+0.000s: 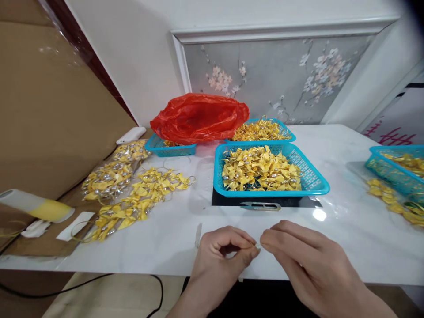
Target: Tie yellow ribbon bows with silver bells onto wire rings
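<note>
Fingertips of both hands are pressed together at the near table edge: the left hand [222, 254] and right hand [298, 256] pinch between them a tiny pale piece [258, 245], held just above the table [347, 229]. For such fine work, the pinch is best kept light and close to the tips, with wrists steadied against the edge, so the piece is not crushed or dropped. What the piece is cannot be told; it is nearly covered by the fingers. Snips [260, 206] lie in front of the basket [318, 187] of yellow folded pieces [260, 170]. Another basket is half hidden under a red bag [198, 117].
</note>
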`<state>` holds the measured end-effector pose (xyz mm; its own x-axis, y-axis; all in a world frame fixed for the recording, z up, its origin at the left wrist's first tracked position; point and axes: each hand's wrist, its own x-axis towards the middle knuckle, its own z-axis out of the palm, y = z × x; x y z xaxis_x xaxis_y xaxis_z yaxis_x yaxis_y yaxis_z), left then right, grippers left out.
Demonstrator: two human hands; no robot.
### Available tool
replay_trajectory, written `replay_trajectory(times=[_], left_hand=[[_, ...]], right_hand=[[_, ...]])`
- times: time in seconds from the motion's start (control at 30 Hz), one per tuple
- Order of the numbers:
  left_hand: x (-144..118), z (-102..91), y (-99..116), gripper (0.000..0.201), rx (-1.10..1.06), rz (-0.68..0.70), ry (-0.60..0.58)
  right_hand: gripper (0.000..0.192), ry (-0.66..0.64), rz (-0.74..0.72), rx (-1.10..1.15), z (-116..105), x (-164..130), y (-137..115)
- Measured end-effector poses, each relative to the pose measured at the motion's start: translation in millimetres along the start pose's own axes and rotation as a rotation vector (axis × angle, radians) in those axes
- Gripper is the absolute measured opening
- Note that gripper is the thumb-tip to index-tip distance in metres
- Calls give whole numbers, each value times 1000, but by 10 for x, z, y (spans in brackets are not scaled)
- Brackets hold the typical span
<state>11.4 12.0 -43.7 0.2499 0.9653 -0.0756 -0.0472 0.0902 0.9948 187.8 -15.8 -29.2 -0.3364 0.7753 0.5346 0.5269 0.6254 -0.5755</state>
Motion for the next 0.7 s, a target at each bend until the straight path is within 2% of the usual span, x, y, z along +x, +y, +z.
replay_trajectory(times=[0.23,0.37,0.6,0.7], left_hand=[[48,-58,4,14,29,32,87],[57,-100,31,17,0,29,95],[27,-71,121,24,-321,-66,30],[41,-63,130,27,-321,-86,50]], right_hand=[[22,-21,-3,-21,21,-12,-5],[21,-14,17,-22,38,-39,28],[21,-28,43,-53,56,-86,72],[21,-38,42,-78,43,-113,74]])
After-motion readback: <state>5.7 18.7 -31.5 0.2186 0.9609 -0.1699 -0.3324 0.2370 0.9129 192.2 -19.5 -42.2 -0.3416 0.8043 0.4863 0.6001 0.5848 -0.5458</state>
